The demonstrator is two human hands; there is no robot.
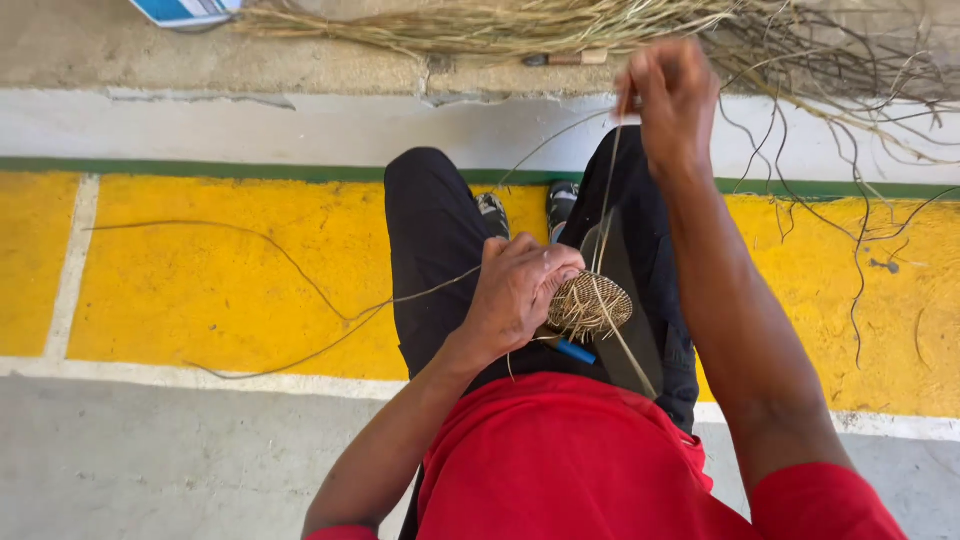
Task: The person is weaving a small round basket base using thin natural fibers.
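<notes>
My left hand grips a small round woven coil of straw held over my lap. My right hand is raised higher and farther out, fingers pinched on a thin straw strand that runs taut down to the coil. Another long loose strand trails from the coil off to the left across the floor. A blue object pokes out just under the coil. I sit in black trousers and a red shirt.
A heap of dry straw and thin twigs lies on the concrete ahead, with a small tool handle in it. Dark twigs sprawl at right. The floor has a yellow painted band with green and white lines.
</notes>
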